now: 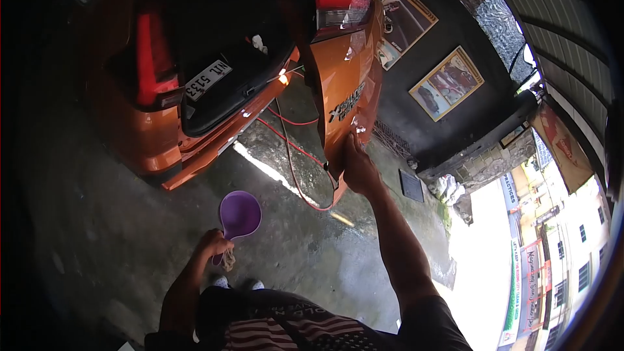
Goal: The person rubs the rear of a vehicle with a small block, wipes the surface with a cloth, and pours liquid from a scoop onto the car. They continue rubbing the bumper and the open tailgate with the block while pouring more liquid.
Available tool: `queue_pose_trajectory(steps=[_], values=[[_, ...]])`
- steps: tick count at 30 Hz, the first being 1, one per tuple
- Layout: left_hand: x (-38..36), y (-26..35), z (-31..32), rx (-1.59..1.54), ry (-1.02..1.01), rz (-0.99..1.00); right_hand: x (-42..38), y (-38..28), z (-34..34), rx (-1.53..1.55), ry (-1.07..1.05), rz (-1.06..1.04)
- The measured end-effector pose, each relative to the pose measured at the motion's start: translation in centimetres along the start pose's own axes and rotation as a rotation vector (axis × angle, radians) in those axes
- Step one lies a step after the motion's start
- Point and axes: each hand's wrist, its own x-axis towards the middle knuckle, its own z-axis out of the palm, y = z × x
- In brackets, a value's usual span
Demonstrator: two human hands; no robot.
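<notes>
My left hand (214, 242) is closed round the handle of a purple dipper (240, 213). A beige rag (228, 260) hangs beside the handle from the same hand. The dipper's bowl faces up over the concrete floor. My right arm is stretched forward, and my right hand (360, 166) grips the lower edge of the raised orange tailgate (342, 78). Its fingers lie on the painted outer side near the dark lettering; the thumb is hidden. The orange car (156, 146) stands ahead with its rear opening showing and a number plate (208, 80) in view.
A red hose (296, 145) and a darker hose (286, 149) loop across the damp concrete floor (279, 253) beneath the tailgate. Framed pictures (447, 83) hang on the dark wall at right. A dark square panel (411, 185) lies near the wall. The bright street is beyond.
</notes>
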Motion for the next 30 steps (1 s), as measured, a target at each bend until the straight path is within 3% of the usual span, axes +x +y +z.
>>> queue_pose_trajectory(steps=[3, 4, 7, 10, 11, 14, 16, 17, 19, 22, 24, 26, 28, 30], values=[[0.7, -0.1, 0.0, 0.012, 0.044, 0.017, -3.2, -0.7, 3.4, -0.328, 0.164, -0.29], [1.0, 0.0, -0.2, 0.007, 0.052, 0.011, -3.9, -2.4, 2.9, -0.303, 0.101, -0.207], [0.6, 0.0, -0.2, -0.039, -0.039, -0.018, -1.3, -0.4, 1.5, -0.155, 0.128, -0.223], [0.6, 0.7, -1.0, 0.16, -0.03, 0.192, -2.3, -1.7, 2.3, -0.165, 0.124, -0.246], [0.8, 0.7, -0.7, 0.069, -0.01, 0.078, -3.8, -3.4, 2.4, -0.18, 0.082, -0.24], [-0.2, 2.0, -1.6, 0.025, -0.097, -0.053, -2.1, -0.1, 2.1, -0.191, 0.128, -0.271], [-1.0, 2.3, -1.5, 0.025, -0.142, -0.083, 0.7, -0.8, -0.3, -0.002, -0.003, -0.004], [-0.5, 1.6, -0.8, 0.047, -0.107, -0.027, -0.2, -1.0, 0.7, 0.011, -0.005, -0.013], [0.0, 1.0, -0.5, 0.088, -0.026, 0.067, -2.0, -1.3, 2.9, -0.361, 0.199, -0.264], [-0.5, 1.1, -0.4, -0.004, -0.111, -0.006, -0.8, 1.3, 2.6, -0.282, 0.225, -0.301], [-0.6, 0.9, -0.1, 0.058, -0.18, -0.064, 1.6, 2.0, 0.9, -0.128, 0.107, -0.108], [0.0, 0.1, 0.3, 0.079, -0.121, 0.015, -0.1, 0.0, 1.7, -0.176, 0.163, -0.132], [0.4, -0.3, 0.5, 0.089, -0.138, -0.018, -3.2, -1.7, 3.1, -0.416, 0.186, -0.281], [0.2, -0.5, 0.7, 0.049, -0.138, -0.011, -2.4, -1.2, 2.5, -0.377, 0.138, -0.252]])
